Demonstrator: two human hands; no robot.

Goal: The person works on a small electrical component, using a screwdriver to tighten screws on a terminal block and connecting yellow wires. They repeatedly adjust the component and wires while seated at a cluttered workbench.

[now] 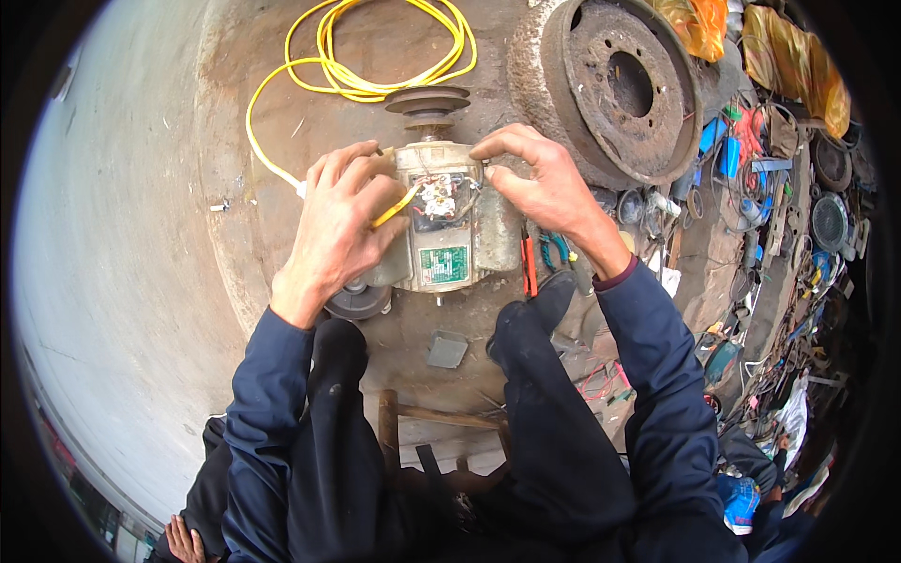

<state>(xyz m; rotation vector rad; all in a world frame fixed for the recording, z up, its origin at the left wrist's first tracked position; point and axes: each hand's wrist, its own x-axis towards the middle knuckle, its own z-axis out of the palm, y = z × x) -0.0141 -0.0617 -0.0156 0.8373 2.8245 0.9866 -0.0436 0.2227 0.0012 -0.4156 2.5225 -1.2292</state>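
An electric motor (444, 266) lies on the ground before me, its wiring box (439, 195) uncovered and a grooved pulley (427, 101) at its top end. My left hand (343, 216) curls over its left side, closed on the yellow cable (397, 208) that runs into the box. My right hand (540, 188) touches the upper right corner with bent fingers, index and thumb apart, nothing visible between them. A small grey plate (447, 351) lies below the motor.
Coiled yellow cable (441, 68), a large rusty wheel rim (591, 113), pliers (554, 246) and red-handled tool (527, 263) surround the work. Clutter (751, 206) covers the right. My feet are below the motor, near a wooden stool (450, 418). Another person's hand (185, 540) is at bottom left.
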